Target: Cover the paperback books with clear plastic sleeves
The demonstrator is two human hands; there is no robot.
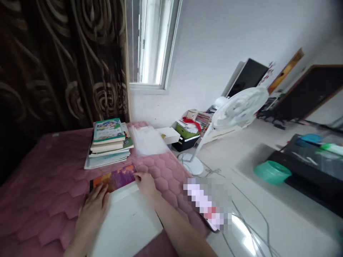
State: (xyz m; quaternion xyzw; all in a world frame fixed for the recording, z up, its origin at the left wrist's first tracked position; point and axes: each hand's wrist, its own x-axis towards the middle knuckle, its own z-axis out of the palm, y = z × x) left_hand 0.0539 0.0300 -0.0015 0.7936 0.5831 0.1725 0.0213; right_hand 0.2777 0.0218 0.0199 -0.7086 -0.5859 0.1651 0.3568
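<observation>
A book with an orange and purple cover [115, 179] lies on a pink quilted bed surface [43, 185]. A white sheet [125, 223] covers its near part. My left hand [92, 210] rests flat on the sheet's left side, fingers stretched toward the book. My right hand [146, 184] lies on the book's right edge, fingertips touching the cover, fingers slightly bent. Neither hand grips anything that I can see.
A stack of books [108, 142] stands further back, with clear plastic sheets [147, 141] beside it. A dark patterned curtain [61, 60] hangs at left. A white fan [235, 109], a green basin [272, 172], cables and cluttered boxes are on the floor at right.
</observation>
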